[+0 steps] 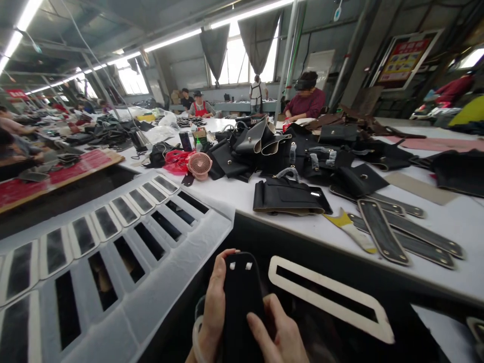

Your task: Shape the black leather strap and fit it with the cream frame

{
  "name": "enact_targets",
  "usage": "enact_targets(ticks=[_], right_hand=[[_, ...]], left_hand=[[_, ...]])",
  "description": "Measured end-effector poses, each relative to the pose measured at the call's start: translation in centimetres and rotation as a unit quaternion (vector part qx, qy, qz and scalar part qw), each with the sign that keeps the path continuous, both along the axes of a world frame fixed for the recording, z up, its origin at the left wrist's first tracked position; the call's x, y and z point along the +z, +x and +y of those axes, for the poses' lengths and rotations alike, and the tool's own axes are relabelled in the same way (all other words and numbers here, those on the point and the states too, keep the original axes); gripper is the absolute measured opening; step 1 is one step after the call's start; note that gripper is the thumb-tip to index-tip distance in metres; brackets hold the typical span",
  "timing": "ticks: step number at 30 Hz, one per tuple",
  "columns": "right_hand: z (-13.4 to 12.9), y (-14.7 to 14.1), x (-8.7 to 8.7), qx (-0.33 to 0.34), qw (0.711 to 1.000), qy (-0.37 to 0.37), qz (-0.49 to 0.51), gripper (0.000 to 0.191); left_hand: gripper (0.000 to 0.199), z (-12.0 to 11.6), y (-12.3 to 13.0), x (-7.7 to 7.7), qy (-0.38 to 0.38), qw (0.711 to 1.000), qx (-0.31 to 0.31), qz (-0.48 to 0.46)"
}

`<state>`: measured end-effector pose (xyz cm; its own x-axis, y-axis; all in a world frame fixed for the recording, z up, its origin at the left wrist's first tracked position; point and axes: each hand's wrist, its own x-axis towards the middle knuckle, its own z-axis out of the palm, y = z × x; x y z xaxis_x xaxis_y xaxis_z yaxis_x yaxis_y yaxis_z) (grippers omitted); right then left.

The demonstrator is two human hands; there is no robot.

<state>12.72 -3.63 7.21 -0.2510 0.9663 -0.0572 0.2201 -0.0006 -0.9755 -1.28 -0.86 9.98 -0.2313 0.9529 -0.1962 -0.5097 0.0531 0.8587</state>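
A long black strap piece (242, 302) with a rounded end and two small pale marks near its tip is held upright in front of me. My left hand (214, 305) wraps its left edge, fingers behind it. On the right side, my right hand (282, 330) pinches it lower down, thumb lying on the front face. Just right of my hands is a cream frame (321, 303) with a long slot. Similar dark straps with metal studs (383, 232) lie on the white table, beside a yellow-and-white tool (350, 229).
At left, a sloping grey board (124, 302) has rows of slots and pale-edged dark panels (106, 222). Black bags (289, 196) are piled on the white table (242, 194), near a pink fan (199, 165). A person in maroon (308, 101) sits across the table.
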Motion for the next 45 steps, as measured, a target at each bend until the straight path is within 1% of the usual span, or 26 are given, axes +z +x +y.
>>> enact_targets(ticks=[4,6,8,9,11,12,14,16,19,21,23,25,27,29,32,34,35,37,39,41,42,45], right_hand=[[0.1,-0.9,-0.3,-0.042,0.996,-0.015,0.079,0.041],[0.4,-0.8,-0.6,-0.051,0.991,-0.037,0.118,0.043],[0.9,-0.5,-1.0,-0.051,0.983,-0.065,0.162,0.044],[1.2,-0.3,-1.1,-0.055,0.979,-0.076,0.18,0.045],[1.9,-0.1,-1.3,-0.07,0.971,-0.095,0.206,0.045],[2.2,-0.1,-1.4,-0.078,0.968,-0.102,0.216,0.044],[2.8,-0.4,-1.5,-0.077,0.963,-0.112,0.233,0.044],[3.1,-0.8,-1.6,-0.068,0.961,-0.12,0.237,0.045],[2.7,-1.2,-1.7,-0.071,0.962,-0.142,0.22,0.047],[1.7,-1.2,-2.0,-0.083,0.962,-0.156,0.206,0.048],[0.3,-0.9,-2.4,-0.103,0.963,-0.16,0.192,0.048],[-1.0,-0.6,-2.7,-0.122,0.963,-0.154,0.182,0.048],[-2.0,-0.5,-3.0,-0.124,0.965,-0.149,0.176,0.047],[-2.3,-0.5,-2.9,-0.112,0.966,-0.152,0.177,0.045],[-1.3,-1.0,-2.0,-0.049,0.962,-0.177,0.202,0.049],[-0.1,-1.5,-1.0,-0.014,0.96,-0.172,0.219,0.045],[0.6,-1.8,-0.4,-0.011,0.963,-0.155,0.22,0.04],[1.7,-2.1,0.8,-0.03,0.972,-0.115,0.205,0.035],[2.0,-2.1,1.6,-0.034,0.978,-0.092,0.186,0.037],[1.4,-1.7,1.9,-0.014,0.98,-0.096,0.175,0.03],[0.9,-1.4,1.8,-0.006,0.98,-0.1,0.174,0.031],[-1.2,-0.6,1.0,-0.024,0.98,-0.101,0.173,0.052]], left_hand=[[0.041,-0.1,0.2,-0.1,0.005,1.0,0.004,0.016],[0.045,-0.7,0.2,-0.7,0.007,1.0,0.005,0.002],[0.049,-1.9,-0.1,-1.9,-0.003,1.0,0.021,0.002],[0.05,-2.8,-0.3,-2.6,-0.016,0.999,0.038,0.028],[0.047,-4.7,-0.8,-3.9,-0.049,0.988,0.073,0.123],[0.045,-5.6,-1.0,-4.4,-0.063,0.98,0.076,0.175],[0.043,-7.0,-1.3,-4.8,-0.069,0.965,0.047,0.247],[0.042,-7.6,-1.5,-4.4,-0.06,0.956,0.003,0.286],[0.038,-7.3,-1.5,-3.2,-0.054,0.941,-0.016,0.333],[0.036,-6.9,-1.6,-2.7,-0.058,0.935,-0.024,0.349],[0.037,-6.8,-1.7,-2.6,-0.061,0.934,-0.045,0.35],[0.039,-6.9,-1.8,-2.7,-0.064,0.931,-0.08,0.351],[0.041,-7.1,-1.9,-2.5,-0.066,0.923,-0.122,0.359],[0.038,-7.2,-2.0,-1.9,-0.057,0.911,-0.153,0.378],[0.031,-6.8,-2.0,-1.0,-0.036,0.903,-0.17,0.394],[0.03,-6.3,-2.1,-0.9,-0.026,0.909,-0.152,0.387],[0.03,-6.0,-2.2,-1.1,-0.022,0.914,-0.132,0.383],[0.032,-5.3,-2.4,-1.5,-0.02,0.923,-0.087,0.375],[0.035,-4.8,-2.5,-2.1,-0.026,0.93,-0.063,0.36],[0.038,-4.5,-2.3,-2.6,-0.032,0.941,-0.056,0.333],[0.038,-4.5,-2.2,-2.8,-0.034,0.947,-0.048,0.315],[0.039,-4.7,-1.6,-3.5,-0.046,0.961,-0.005,0.274]])
